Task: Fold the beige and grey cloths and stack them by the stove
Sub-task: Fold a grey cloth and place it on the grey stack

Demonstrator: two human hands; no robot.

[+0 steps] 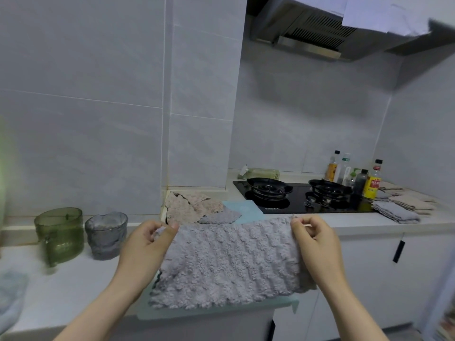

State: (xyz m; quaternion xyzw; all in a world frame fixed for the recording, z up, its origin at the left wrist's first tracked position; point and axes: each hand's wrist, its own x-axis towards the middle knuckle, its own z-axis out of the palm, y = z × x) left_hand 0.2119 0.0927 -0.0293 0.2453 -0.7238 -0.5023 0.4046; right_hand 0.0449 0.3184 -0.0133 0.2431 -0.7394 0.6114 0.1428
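White counter [73, 279]; green jar [60, 235], grey jar [106, 238], blue mat [246, 208], stove [301, 199], folded cloths [403, 206]

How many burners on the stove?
2 on the stove: left burner near its left edge, right burner toward its right, by the bottles. None seems hidden.

On my feed, the left hand [145, 244] and right hand [317, 242] are bare, and both forearms [105, 299] are uncovered to the frame's edge.

Cool, even light; the hood [320, 33] shadows the wall [307, 107] above the right hand [317, 239]. Edges left of the left hand [145, 244] blur and bend.
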